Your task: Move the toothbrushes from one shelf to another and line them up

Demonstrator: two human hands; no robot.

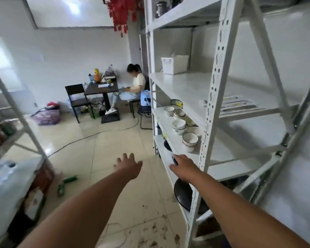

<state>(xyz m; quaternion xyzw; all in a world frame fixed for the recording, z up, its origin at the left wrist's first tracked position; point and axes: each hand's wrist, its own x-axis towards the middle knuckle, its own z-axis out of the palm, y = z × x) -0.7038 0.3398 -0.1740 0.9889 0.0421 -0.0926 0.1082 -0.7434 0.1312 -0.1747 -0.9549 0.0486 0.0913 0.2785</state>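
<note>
No text can be read.

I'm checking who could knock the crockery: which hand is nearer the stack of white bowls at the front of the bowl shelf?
Right. The right hand reaches at the shelf edge just below the bowl stack; the left hand hangs open over the floor, well left of the rack.

One view only — a wide-angle camera worn on the head, looking forward and down along both outstretched arms. The white rack (217, 97) stands close on the right, its post almost at the lens, while the tiled floor (104, 151) runs away to a far wall — straight lines bow toward the frame's edges.
</note>
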